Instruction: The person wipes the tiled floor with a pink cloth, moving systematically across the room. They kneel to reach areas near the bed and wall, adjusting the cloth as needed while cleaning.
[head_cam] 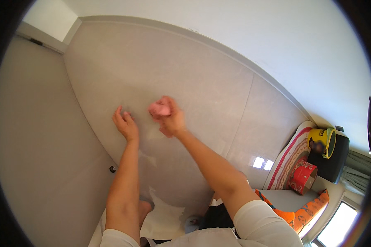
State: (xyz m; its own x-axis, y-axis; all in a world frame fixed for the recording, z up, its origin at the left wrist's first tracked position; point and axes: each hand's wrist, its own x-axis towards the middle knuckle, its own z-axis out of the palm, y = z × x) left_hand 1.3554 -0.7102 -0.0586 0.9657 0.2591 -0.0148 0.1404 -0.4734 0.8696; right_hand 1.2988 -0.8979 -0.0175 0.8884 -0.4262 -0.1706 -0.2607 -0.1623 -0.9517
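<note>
My right hand (173,119) is closed around a crumpled pink cloth (160,109), somewhat blurred, near the middle of the view above the grey-beige tiled floor (185,74). A loose end of the cloth hangs below the fingers. To the left, my left hand (125,123) is apart from the cloth, its fingers spread and slightly curled, with nothing seen in it. Whether either hand touches the floor cannot be told.
At right lie a patterned rug (284,160), a yellow bucket (322,142), a red box (303,177) and a black item (341,159). An orange patterned fabric edge (312,210) is below them. A small door stop (112,169) stands at left; a white wall (250,27) borders the floor.
</note>
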